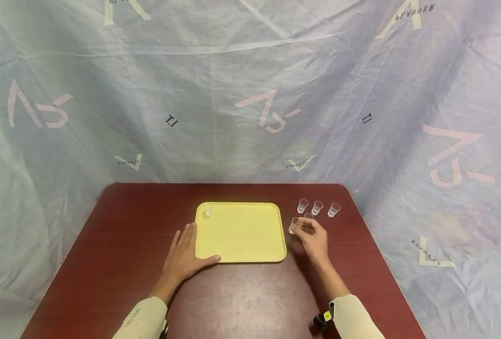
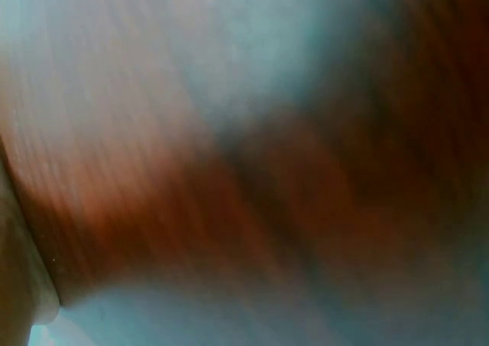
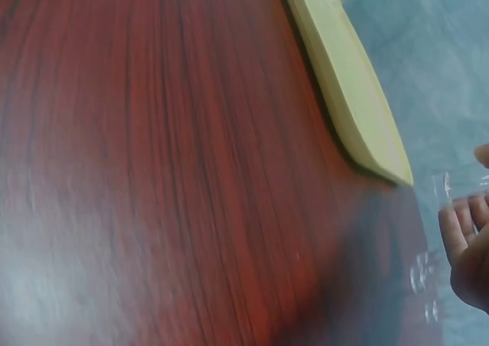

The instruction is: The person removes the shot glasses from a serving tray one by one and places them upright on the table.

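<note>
A yellow tray (image 1: 242, 235) lies on the dark red table, with one small clear cup (image 1: 208, 210) upright in its far left corner. My left hand (image 1: 184, 252) rests at the tray's near left corner, fingers straight along the left side and thumb on the front rim. Just beyond the tray's right edge, my right hand (image 1: 315, 239) pinches another clear cup (image 1: 294, 227) between thumb and fingers. The right wrist view shows this hand (image 3: 470, 247) at its right edge, close by the tray's corner. Only blurred table and a sliver of skin appear in the left wrist view.
Three clear cups stand in a row at the table's back right: a left one (image 1: 303, 206), a middle one (image 1: 317, 208) and a right one (image 1: 334, 210). Another cup (image 1: 309, 216) is partly hidden behind my right hand. Printed grey cloth (image 1: 212, 117) hangs around the table (image 1: 242, 301).
</note>
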`<state>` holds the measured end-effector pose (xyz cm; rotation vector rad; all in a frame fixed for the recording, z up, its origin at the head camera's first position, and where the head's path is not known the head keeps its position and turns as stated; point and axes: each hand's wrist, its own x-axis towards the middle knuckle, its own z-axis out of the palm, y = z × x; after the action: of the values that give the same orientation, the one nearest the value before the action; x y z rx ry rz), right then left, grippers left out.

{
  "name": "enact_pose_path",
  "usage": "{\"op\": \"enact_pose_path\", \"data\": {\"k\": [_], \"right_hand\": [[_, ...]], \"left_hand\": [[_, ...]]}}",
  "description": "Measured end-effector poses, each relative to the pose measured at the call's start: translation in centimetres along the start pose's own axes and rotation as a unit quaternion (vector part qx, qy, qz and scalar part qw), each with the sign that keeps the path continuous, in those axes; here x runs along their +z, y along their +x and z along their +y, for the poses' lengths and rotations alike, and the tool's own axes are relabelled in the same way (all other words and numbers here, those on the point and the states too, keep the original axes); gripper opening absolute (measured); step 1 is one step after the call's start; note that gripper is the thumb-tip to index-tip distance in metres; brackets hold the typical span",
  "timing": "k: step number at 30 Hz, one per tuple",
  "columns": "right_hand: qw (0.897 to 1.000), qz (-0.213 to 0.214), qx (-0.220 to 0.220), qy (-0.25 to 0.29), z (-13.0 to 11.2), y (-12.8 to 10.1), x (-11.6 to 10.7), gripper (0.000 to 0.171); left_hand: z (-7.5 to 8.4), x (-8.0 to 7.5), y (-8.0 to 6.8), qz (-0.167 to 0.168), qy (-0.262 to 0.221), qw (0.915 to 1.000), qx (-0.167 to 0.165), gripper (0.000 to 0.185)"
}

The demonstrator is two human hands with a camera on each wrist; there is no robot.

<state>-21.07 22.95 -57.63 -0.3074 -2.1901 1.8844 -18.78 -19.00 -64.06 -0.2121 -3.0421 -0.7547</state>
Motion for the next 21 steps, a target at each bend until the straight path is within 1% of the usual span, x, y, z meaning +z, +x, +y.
{"op": "enact_pose_path", "data": {"k": [8, 12, 21], "right_hand": [[0.999, 0.031, 0.017, -0.019, 0.7, 1.1, -2.4, 0.039], [0.998, 0.049, 0.018, -0.029, 0.8, 1.6, -3.6, 0.039], [0.996, 0.072, 0.024, -0.055, 1.6, 2.6, -5.7, 0.041]], "left_hand": [[0.0, 0.1, 0.0, 0.003, -0.006, 1.0, 0.0, 0.154], [-0.1, 0.3, 0.0, 0.007, -0.01, 0.9999, 0.002, 0.154], [-0.2, 0.3, 0.0, 0.01, 0.004, 0.9999, 0.003, 0.155]]}}
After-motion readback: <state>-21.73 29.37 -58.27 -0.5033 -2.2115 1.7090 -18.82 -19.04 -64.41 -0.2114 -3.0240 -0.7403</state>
